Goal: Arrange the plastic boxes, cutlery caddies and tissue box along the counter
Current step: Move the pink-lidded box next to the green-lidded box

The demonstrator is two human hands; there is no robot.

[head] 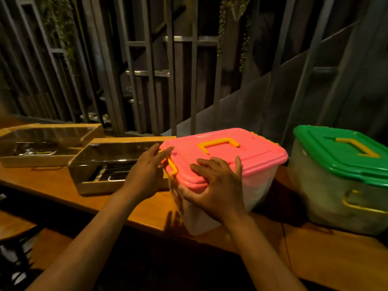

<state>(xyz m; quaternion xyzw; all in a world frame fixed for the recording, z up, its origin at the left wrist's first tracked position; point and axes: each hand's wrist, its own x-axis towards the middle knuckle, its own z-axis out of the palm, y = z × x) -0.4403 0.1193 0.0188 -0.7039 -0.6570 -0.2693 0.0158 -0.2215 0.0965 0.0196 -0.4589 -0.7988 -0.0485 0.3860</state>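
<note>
counter | green box right end | pink box middle, near edge | near caddy just left of it | far caddy left, far edge | right hand spread flat on pink box's near corner | left hand fingers straight, touching its left latch

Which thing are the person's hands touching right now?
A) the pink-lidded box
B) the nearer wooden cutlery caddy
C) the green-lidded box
A: the left hand and right hand both rest on the pink-lidded box; the green-lidded box stands untouched to its right.
</note>
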